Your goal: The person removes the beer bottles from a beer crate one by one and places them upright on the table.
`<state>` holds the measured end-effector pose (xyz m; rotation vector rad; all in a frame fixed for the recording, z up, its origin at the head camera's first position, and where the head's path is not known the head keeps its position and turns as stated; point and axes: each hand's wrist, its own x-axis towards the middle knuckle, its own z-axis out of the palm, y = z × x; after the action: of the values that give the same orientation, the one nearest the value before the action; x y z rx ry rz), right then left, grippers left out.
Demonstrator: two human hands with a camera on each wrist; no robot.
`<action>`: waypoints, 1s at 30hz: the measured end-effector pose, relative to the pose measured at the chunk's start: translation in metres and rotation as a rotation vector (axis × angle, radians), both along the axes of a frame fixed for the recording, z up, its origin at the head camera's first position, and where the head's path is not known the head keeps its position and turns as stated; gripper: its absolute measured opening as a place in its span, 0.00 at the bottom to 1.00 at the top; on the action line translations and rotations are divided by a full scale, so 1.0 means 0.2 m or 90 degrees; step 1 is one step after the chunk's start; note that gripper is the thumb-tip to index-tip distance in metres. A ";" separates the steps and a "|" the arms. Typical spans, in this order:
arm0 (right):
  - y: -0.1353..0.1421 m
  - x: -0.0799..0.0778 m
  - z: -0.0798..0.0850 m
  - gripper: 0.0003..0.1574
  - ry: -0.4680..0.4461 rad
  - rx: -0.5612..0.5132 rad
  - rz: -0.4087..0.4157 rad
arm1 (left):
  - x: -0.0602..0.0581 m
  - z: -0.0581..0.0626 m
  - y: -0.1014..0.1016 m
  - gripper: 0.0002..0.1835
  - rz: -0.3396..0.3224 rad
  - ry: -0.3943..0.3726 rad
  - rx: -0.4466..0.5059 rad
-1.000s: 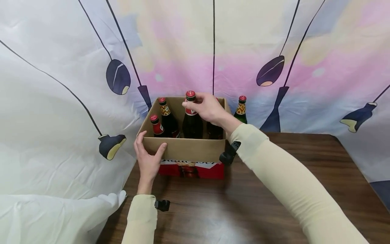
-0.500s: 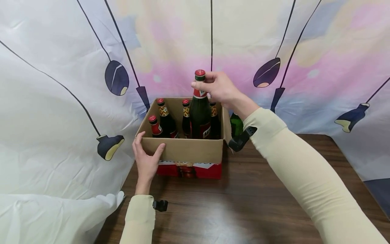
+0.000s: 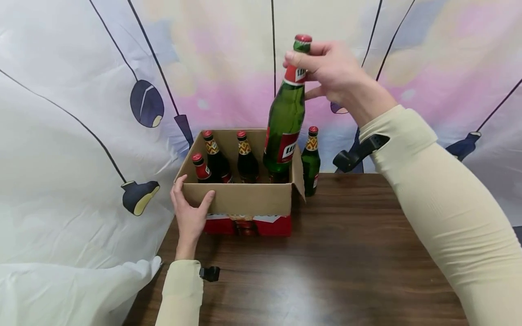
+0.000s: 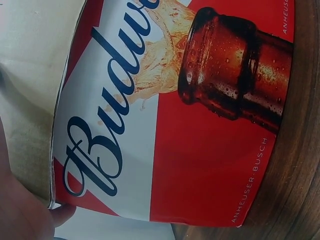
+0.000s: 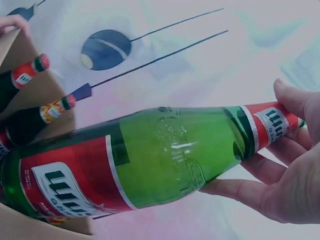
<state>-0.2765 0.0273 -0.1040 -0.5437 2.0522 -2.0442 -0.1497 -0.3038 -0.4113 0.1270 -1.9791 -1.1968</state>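
My right hand grips a green beer bottle by its red-labelled neck, fingers and thumb wrapped below the red cap. The bottle hangs tilted, its base overlapping the right end of the open cardboard beer box in the head view. In the right wrist view the bottle's red and white body label faces the camera. My left hand holds the box's front left corner, thumb on the front flap. Inside the box, several red-capped bottles stand upright, one with a yellow patterned neck and another with a red neck.
Right beside the box stands another green bottle on the dark wooden table. A printed cloth backdrop hangs behind. White cloth lies along the left side. The box's right flap sticks outward.
My right hand has lifted the green bottle up out of the box and carried it rightward. The left hand keeps its hold on the box corner. The head view has shifted slightly.
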 end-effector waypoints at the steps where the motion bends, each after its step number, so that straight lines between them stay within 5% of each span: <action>1: 0.02 0.00 0.02 0.27 0.000 -0.011 -0.005 | 0.00 0.00 0.00 0.44 0.000 -0.004 0.002; 9: 0.18 -0.01 0.16 0.26 0.023 -0.017 -0.075 | 0.00 0.00 0.01 0.44 -0.006 -0.006 0.005; 14: 0.29 -0.04 0.15 0.29 0.026 0.018 -0.112 | -0.01 0.01 -0.01 0.45 0.000 0.008 -0.003; 18: 0.35 -0.09 0.07 0.33 -0.013 0.027 -0.116 | 0.00 0.01 -0.04 0.45 0.007 0.019 -0.004; 24: 0.42 -0.19 -0.15 0.22 -0.061 0.052 -0.107 | 0.03 0.01 -0.06 0.45 0.012 0.011 -0.001; 30: 0.48 -0.26 -0.38 0.38 -0.048 0.126 -0.149 | 0.04 0.02 -0.05 0.45 0.012 0.006 -0.002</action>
<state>-0.3280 0.1236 -0.1809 -0.1971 2.3317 -1.9136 -0.1422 -0.3140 -0.4076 0.1374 -1.9668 -1.1809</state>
